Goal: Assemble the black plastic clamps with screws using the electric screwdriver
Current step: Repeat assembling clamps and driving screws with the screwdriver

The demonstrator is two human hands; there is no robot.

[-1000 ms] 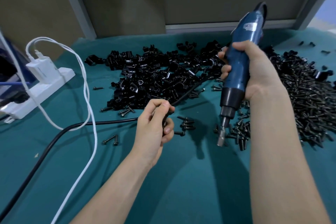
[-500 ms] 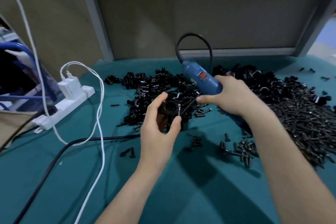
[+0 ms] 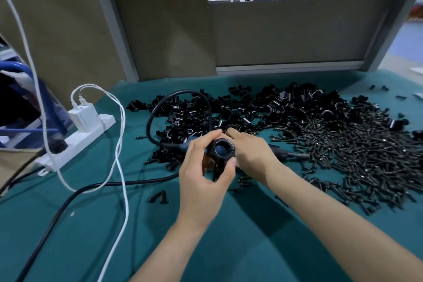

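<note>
While my left hand (image 3: pixel 203 176) holds one black ring clamp (image 3: pixel 223 151) up above the table (image 3: pixel 229 247), I note the grip: thumb under the ring, fingers curled over its top and left side, bore facing the camera.

My right hand (image 3: pixel 254 155) sits just behind the clamp, draped over the body of the electric screwdriver (image 3: pixel 295 155). The driver lies flat on the green table with its bit end pointing right toward the screws. Its black cable (image 3: pixel 151 121) loops off the left end and over the clamp pile.

Right fingers: partly hidden by the clamp, so I cannot tell whether they grip the driver or only rest on it.

The pile of loose black clamp parts (image 3: pixel 229 110) is at the far centre of the table. The heap of black screws (image 3: pixel 354 151) lies to its right, touching it. Two stray screws (image 3: pixel 158 197) lie left of my left wrist. A white power strip (image 3: pixel 77 142) sits at the left edge with a white charger (image 3: pixel 83 117) plugged in.
</note>
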